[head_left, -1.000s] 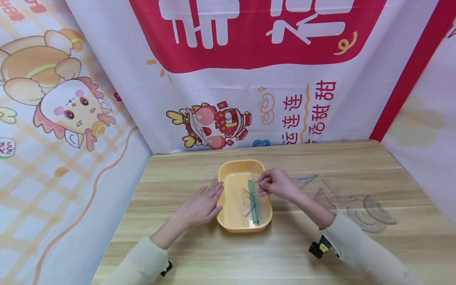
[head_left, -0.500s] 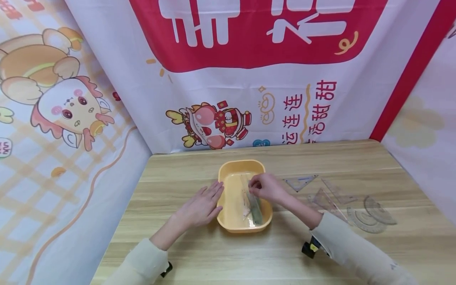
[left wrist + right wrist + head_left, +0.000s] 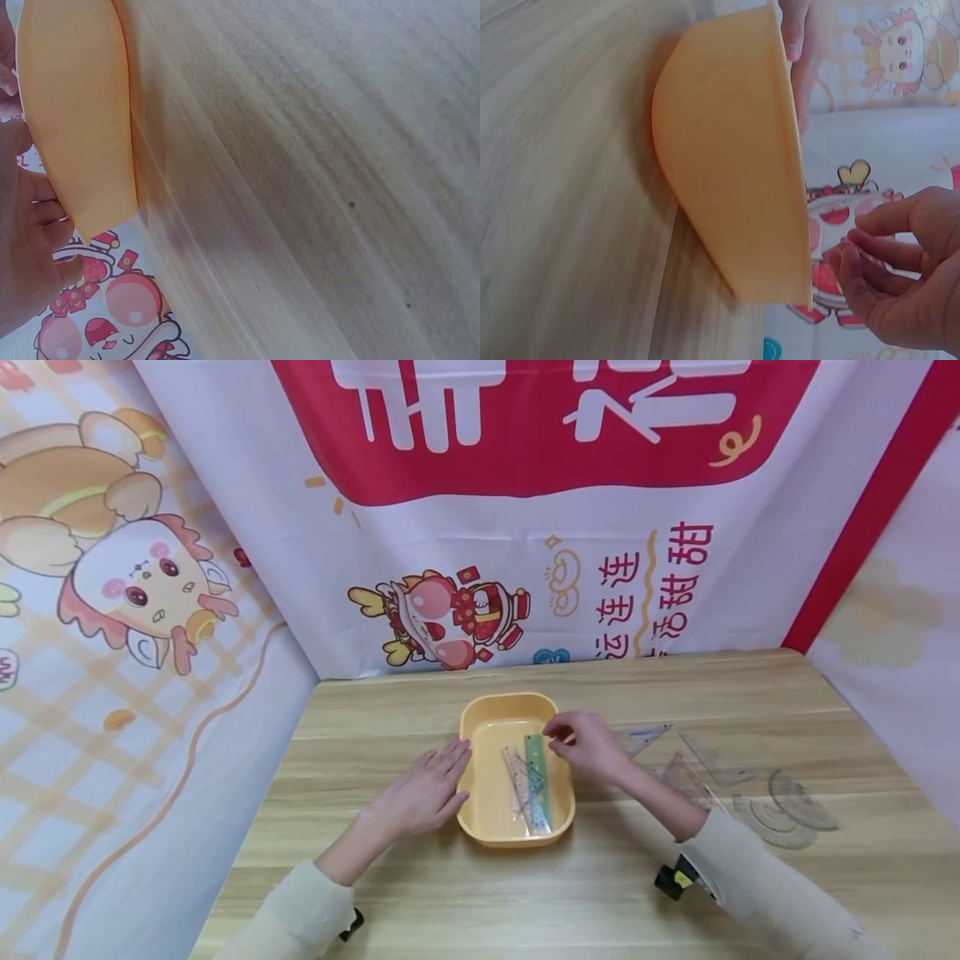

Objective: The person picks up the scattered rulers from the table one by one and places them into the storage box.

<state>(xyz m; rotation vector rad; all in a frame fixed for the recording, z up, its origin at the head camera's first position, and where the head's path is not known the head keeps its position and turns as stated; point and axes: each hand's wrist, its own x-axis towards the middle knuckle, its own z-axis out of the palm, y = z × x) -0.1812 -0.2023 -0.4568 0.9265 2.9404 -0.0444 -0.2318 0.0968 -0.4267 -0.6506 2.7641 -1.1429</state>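
Note:
A pale orange tray (image 3: 483, 802) stands on the table between the two hands. In it lie a green ruler (image 3: 535, 752) and, to its left, a clear ruler (image 3: 516, 777); small clear pieces overlap them, their kind hard to tell. My left hand (image 3: 427, 789) rests on the tray's left rim with fingers extended. Above the right rim hovers my right hand (image 3: 588, 745), its fingers loosely bent. The right wrist view shows a gap between thumb and fingers of that right hand (image 3: 907, 277), with nothing visible held. From the left wrist, the tray's outer wall (image 3: 79, 112) is seen.
To the right of the tray lie clear set squares, one bluish (image 3: 648, 739), another (image 3: 686, 781) partly behind the right forearm, and a third (image 3: 716, 766). Two clear protractors (image 3: 804, 802) overlap farther right. A printed cloth (image 3: 450, 535) hangs behind the wooden table (image 3: 360, 718).
My right hand moved left over the tray with a clear ruler, let it go beside the green one, then drew back right to the rim. The left hand stayed put.

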